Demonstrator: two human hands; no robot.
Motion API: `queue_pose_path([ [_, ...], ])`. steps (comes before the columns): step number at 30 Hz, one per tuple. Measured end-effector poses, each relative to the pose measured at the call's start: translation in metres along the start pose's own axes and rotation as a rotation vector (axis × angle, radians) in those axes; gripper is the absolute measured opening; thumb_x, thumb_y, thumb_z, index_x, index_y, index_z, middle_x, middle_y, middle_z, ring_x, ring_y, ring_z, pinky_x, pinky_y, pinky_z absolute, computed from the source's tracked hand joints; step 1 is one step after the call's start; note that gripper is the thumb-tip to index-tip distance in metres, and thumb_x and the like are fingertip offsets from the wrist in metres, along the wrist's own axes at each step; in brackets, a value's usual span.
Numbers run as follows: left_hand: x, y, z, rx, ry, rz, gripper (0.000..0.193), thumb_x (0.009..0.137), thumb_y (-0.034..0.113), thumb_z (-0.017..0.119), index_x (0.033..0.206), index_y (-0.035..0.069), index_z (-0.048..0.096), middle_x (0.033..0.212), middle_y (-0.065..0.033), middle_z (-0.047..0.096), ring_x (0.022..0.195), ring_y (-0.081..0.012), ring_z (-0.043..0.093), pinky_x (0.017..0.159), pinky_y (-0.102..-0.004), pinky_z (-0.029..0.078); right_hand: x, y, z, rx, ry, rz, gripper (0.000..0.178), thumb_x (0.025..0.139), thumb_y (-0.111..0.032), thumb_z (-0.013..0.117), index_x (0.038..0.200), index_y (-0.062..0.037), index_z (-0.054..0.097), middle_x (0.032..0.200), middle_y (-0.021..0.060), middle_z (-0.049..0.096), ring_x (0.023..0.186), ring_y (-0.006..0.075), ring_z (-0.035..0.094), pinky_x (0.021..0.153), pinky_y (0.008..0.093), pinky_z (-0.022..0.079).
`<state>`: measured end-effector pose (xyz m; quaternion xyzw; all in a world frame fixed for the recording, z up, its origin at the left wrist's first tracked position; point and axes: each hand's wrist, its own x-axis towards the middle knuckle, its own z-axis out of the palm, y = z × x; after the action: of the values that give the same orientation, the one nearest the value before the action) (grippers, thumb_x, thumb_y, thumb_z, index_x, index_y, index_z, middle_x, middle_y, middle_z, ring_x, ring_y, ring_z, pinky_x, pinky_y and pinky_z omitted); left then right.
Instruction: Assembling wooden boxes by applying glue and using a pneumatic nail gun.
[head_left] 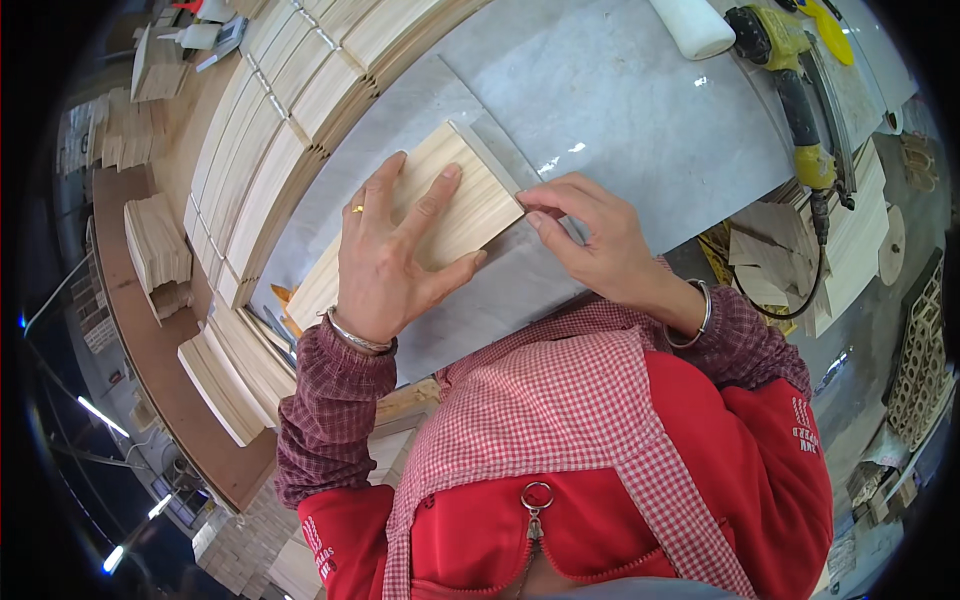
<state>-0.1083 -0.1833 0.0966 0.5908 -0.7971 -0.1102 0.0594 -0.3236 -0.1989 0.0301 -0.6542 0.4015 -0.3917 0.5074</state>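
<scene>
Stacks of tied pale boards (330,85) block the room left of and beyond my left hand (390,255), which lies spread, fingers apart, over the pale wooden piece (470,205) resting aslant on the grey tabletop (640,140). At its right-hand corner my right hand (600,235) has thumb and forefinger close together, though I cannot tell whether they're clamped on it. The table's near edge passes beneath that hand; beyond it, tabletop lies open up to a white bottle (695,25), contents hidden, and, farther right, a yellow-and-black nail gun (800,115) with its black hose (823,260).
</scene>
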Motion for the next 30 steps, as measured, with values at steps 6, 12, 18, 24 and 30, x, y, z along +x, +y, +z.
queue_pose_path([
  [6,0.000,0.000,0.002,-0.001,-0.002,-0.004,0.075,0.060,0.041,0.078,0.128,0.021,0.056,0.134,-0.0201,0.040,0.114,-0.0348,0.046,0.093,-0.0431,0.039,0.001,0.007,0.006,-0.081,0.127,-0.156,0.022,0.074,0.006,0.062,0.095,-0.0037,0.063,0.084,0.0034,0.061,0.059,0.0122,0.050,0.052,0.0217,0.039],
  [12,-0.001,-0.001,0.004,-0.001,-0.002,-0.018,0.074,0.060,0.042,0.079,0.128,0.021,0.056,0.136,-0.0197,0.040,0.117,-0.0364,0.045,0.096,-0.0455,0.039,-0.001,0.007,0.004,-0.117,0.089,-0.167,0.026,0.075,0.009,0.061,0.099,-0.0013,0.064,0.088,0.0059,0.062,0.061,0.0119,0.050,0.053,0.0210,0.039],
  [18,0.002,-0.002,0.004,-0.005,0.006,-0.008,0.074,0.062,0.044,0.077,0.129,0.022,0.055,0.136,-0.0205,0.040,0.117,-0.0363,0.045,0.097,-0.0448,0.038,0.000,0.010,0.004,-0.117,0.101,-0.200,0.027,0.074,0.010,0.061,0.098,-0.0013,0.064,0.087,0.0059,0.062,0.059,0.0116,0.049,0.051,0.0209,0.038],
  [24,0.002,-0.006,0.005,-0.023,0.006,0.021,0.074,0.063,0.044,0.077,0.130,0.022,0.055,0.137,-0.0199,0.040,0.117,-0.0367,0.044,0.097,-0.0450,0.039,0.002,0.012,0.004,-0.113,0.112,-0.231,0.027,0.073,0.010,0.061,0.097,-0.0011,0.064,0.087,0.0060,0.062,0.057,0.0117,0.048,0.050,0.0214,0.037],
  [30,0.004,-0.004,0.007,-0.020,-0.001,0.008,0.075,0.061,0.041,0.078,0.129,0.022,0.055,0.137,-0.0198,0.039,0.116,-0.0369,0.044,0.096,-0.0457,0.039,0.002,0.014,0.005,-0.112,0.109,-0.230,0.028,0.072,0.011,0.062,0.097,-0.0008,0.064,0.086,0.0061,0.062,0.056,0.0118,0.048,0.049,0.0217,0.037],
])
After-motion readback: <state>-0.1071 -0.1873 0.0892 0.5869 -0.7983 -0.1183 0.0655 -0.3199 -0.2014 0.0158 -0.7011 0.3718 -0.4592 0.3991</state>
